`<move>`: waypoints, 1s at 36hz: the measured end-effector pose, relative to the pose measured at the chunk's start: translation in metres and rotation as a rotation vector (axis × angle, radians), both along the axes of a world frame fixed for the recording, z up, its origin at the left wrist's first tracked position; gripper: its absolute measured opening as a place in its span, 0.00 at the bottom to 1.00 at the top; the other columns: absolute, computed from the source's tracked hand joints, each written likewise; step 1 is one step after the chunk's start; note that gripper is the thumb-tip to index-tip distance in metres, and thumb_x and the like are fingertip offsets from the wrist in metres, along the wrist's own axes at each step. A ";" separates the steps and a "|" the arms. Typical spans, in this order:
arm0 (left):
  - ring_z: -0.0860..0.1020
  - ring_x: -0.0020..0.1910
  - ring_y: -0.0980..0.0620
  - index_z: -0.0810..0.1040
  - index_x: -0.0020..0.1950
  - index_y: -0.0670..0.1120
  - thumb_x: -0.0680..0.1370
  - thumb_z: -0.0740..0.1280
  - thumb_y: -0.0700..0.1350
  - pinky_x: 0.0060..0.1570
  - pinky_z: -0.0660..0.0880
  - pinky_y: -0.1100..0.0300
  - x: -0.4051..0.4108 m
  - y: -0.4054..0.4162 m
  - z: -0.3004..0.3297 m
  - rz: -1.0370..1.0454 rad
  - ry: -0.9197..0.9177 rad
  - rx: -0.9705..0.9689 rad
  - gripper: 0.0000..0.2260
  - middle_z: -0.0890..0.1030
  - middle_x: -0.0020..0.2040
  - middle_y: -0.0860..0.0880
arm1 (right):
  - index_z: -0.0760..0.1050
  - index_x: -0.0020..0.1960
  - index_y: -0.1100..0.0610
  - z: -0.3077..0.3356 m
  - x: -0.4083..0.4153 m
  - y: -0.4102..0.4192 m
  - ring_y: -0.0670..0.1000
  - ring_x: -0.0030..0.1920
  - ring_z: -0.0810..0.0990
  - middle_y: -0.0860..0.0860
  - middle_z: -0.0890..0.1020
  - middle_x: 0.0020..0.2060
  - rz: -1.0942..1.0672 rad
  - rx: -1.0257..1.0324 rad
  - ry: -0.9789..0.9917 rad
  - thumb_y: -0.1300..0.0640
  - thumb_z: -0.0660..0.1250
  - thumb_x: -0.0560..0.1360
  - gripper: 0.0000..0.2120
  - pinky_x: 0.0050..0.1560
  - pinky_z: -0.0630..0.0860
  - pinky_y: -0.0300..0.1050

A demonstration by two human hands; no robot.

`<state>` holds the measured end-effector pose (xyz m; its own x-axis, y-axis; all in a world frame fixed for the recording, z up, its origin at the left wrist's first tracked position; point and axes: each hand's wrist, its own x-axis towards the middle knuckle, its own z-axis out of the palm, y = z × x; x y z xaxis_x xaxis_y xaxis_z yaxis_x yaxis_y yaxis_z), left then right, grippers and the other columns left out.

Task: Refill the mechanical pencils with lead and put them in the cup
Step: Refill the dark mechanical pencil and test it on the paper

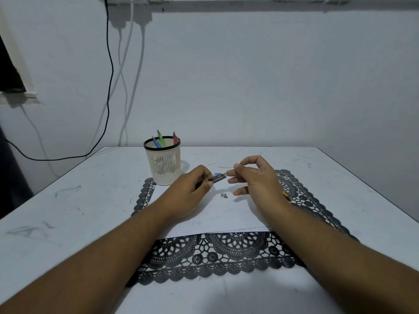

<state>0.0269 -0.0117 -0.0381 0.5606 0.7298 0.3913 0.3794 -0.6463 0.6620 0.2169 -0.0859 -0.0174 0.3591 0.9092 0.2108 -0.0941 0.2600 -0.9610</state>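
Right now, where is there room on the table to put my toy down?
Bare table lies left of the cup and lace mat, and right of the mat too. It is crowded mid-mat, where both hands work a pencil.

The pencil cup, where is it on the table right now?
In the head view the pencil cup stands left of centre at the black lace mat's far left corner, just beyond the left hand.
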 end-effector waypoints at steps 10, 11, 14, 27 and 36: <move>0.69 0.34 0.54 0.73 0.49 0.59 0.85 0.62 0.50 0.38 0.67 0.52 -0.001 0.001 -0.001 -0.013 -0.014 0.000 0.06 0.78 0.39 0.43 | 0.75 0.54 0.57 0.002 -0.002 -0.001 0.55 0.43 0.85 0.57 0.88 0.44 -0.010 0.015 0.015 0.59 0.71 0.81 0.06 0.35 0.79 0.50; 0.69 0.34 0.55 0.73 0.49 0.59 0.85 0.62 0.50 0.38 0.67 0.53 -0.001 0.001 -0.001 -0.012 -0.013 0.000 0.06 0.77 0.39 0.43 | 0.75 0.54 0.57 0.002 -0.002 -0.001 0.55 0.44 0.85 0.57 0.88 0.44 -0.011 0.014 0.016 0.60 0.71 0.81 0.06 0.35 0.79 0.49; 0.69 0.34 0.55 0.73 0.48 0.60 0.85 0.62 0.50 0.38 0.66 0.53 -0.001 0.001 0.000 -0.015 -0.022 0.000 0.07 0.77 0.39 0.42 | 0.75 0.54 0.57 0.001 -0.002 -0.001 0.55 0.44 0.85 0.57 0.88 0.44 -0.012 0.014 0.017 0.59 0.71 0.81 0.06 0.35 0.78 0.49; 0.69 0.35 0.53 0.73 0.48 0.57 0.85 0.63 0.49 0.38 0.66 0.52 0.001 0.001 -0.001 -0.028 -0.058 -0.024 0.06 0.76 0.40 0.41 | 0.74 0.54 0.56 0.002 -0.003 -0.001 0.55 0.42 0.85 0.58 0.88 0.44 -0.028 0.047 0.021 0.59 0.70 0.81 0.05 0.34 0.78 0.49; 0.69 0.35 0.53 0.73 0.49 0.55 0.85 0.63 0.48 0.39 0.65 0.53 -0.001 0.001 -0.001 -0.043 -0.060 -0.026 0.06 0.76 0.40 0.41 | 0.74 0.54 0.56 0.000 -0.003 -0.001 0.54 0.45 0.85 0.56 0.88 0.44 -0.032 0.051 -0.040 0.59 0.70 0.81 0.05 0.35 0.80 0.49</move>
<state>0.0263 -0.0104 -0.0386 0.5680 0.7159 0.4061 0.3108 -0.6434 0.6996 0.2134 -0.0870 -0.0171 0.3781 0.8851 0.2714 -0.0464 0.3109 -0.9493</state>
